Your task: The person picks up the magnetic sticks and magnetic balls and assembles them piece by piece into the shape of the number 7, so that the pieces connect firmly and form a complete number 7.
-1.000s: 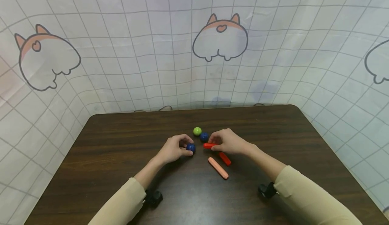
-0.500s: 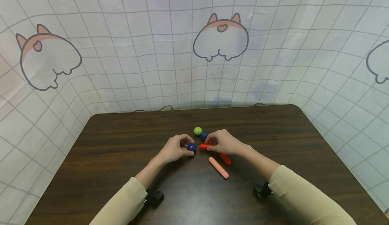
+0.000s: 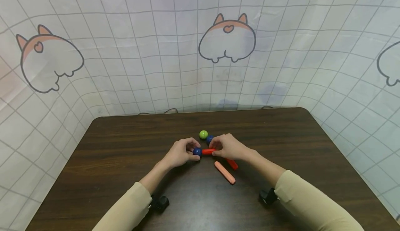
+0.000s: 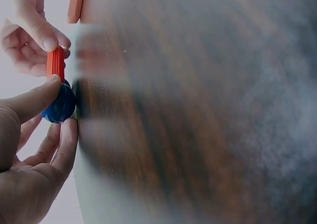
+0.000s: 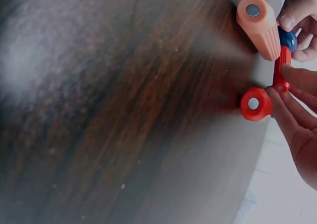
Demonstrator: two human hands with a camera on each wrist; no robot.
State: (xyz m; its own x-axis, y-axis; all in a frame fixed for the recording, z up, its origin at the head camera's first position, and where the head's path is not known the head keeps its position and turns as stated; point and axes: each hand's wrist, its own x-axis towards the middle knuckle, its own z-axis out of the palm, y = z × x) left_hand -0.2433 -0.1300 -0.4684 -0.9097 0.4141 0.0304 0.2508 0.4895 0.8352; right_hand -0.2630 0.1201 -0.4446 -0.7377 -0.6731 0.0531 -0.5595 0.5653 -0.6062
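My left hand [image 3: 181, 152] pinches a shiny dark blue ball [image 3: 197, 151] between thumb and fingers, low over the table. Opposite it, my right hand [image 3: 229, 146] grips a short red ridged stick [image 3: 207, 151] whose left end meets the ball. In the left wrist view the red stick [image 4: 55, 63] and blue ball [image 4: 60, 105] touch end on. A second red stick [image 3: 232, 164] lies just below the right hand; the right wrist view shows a silver disc in the end of this red stick [image 5: 253, 104].
An orange-pink stick [image 3: 224, 172] lies on the dark wooden table [image 3: 200, 203], nearer the front. Behind the hands sit a lime green ball [image 3: 203, 134] and another blue ball [image 3: 210, 139], partly covered by the right fingers. A white grid-patterned curtain [image 3: 175, 71] encloses the table's back and sides.
My right hand has moved left with the red stick, closing the gap until its end meets the blue ball. The left hand has stayed almost still, holding the ball.
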